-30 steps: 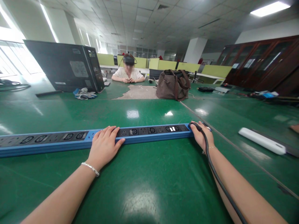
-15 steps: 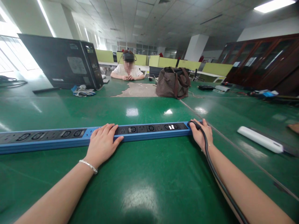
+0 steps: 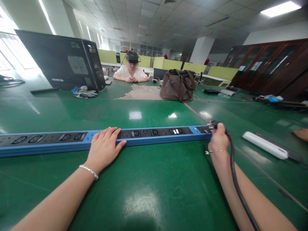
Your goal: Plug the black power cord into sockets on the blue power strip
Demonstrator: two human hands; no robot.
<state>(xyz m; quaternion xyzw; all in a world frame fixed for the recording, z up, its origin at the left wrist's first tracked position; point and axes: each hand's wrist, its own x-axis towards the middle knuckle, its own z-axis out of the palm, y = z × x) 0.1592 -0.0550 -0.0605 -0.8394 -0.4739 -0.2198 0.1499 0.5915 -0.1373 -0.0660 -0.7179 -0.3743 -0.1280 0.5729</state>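
Note:
A long blue power strip (image 3: 154,138) with black socket sections lies across the green table. My left hand (image 3: 103,146) grips it from above, left of the middle, with the fingers over its top and the thumb by the near edge. At the strip's right end, my right hand (image 3: 219,139) is closed around a black power plug (image 3: 216,124). The plug's metal prongs show, out of the sockets and pointing left. From the plug a thick black cord (image 3: 233,166) runs down along my right forearm.
A white bar-shaped device (image 3: 264,145) lies to the right. Farther back are a black computer tower (image 3: 64,64), work gloves (image 3: 84,92) and a brown bag (image 3: 178,86). Across the table sits a person (image 3: 131,72). Another person's hand or arm (image 3: 300,133) shows at the right edge.
My right hand has drawn the plug up and right, off the strip's blue socket, which now shows uncovered. My left hand stays on the strip.

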